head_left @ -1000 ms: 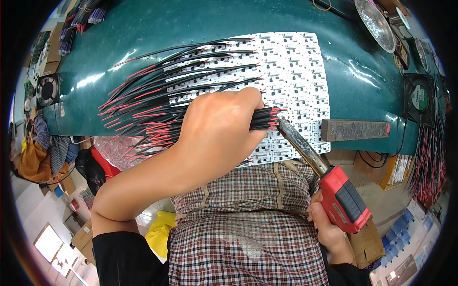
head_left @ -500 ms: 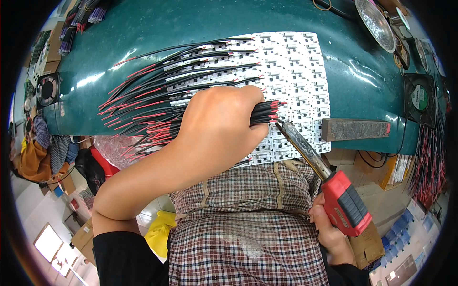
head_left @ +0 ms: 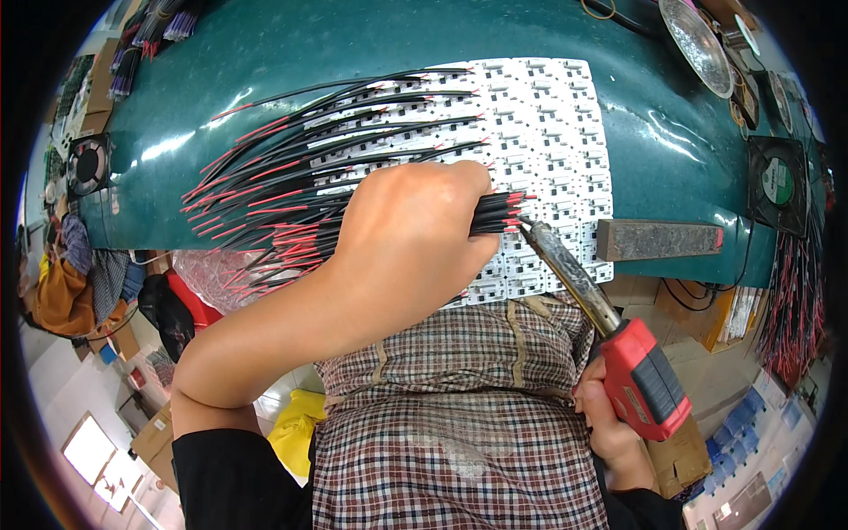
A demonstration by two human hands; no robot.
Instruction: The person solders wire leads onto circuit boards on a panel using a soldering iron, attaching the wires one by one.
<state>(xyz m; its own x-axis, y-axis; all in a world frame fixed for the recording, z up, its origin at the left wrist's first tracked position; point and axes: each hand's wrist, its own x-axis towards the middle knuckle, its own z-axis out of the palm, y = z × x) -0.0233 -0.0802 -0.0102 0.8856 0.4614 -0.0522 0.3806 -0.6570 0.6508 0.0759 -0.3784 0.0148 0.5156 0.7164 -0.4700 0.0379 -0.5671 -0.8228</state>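
Note:
A bundle of black wires with red inner leads (head_left: 496, 213) is gripped in my left hand (head_left: 411, 230), its stripped ends pointing right. My right hand (head_left: 609, 424) holds a soldering iron (head_left: 649, 380) with a red and black handle, its tip close to the lower wire ends; whether they touch I cannot tell. Beneath lies a white panel of small circuit boards (head_left: 552, 115) with rows of dark parts. Rows of black wires (head_left: 389, 131) run left from the upper boards, red ends outward. My left fist hides part of the panel.
A dark rectangular block (head_left: 658, 240) sits right of the panel on the green tabletop (head_left: 291, 44). Small fans (head_left: 777, 184) stand at both sides. A metal dish (head_left: 695, 46) is at the far right, and wire bundles (head_left: 795, 305) hang off the right edge.
The wire bundle in my left hand and the soldering iron's tip have shifted slightly to the right. My hands keep their grips.

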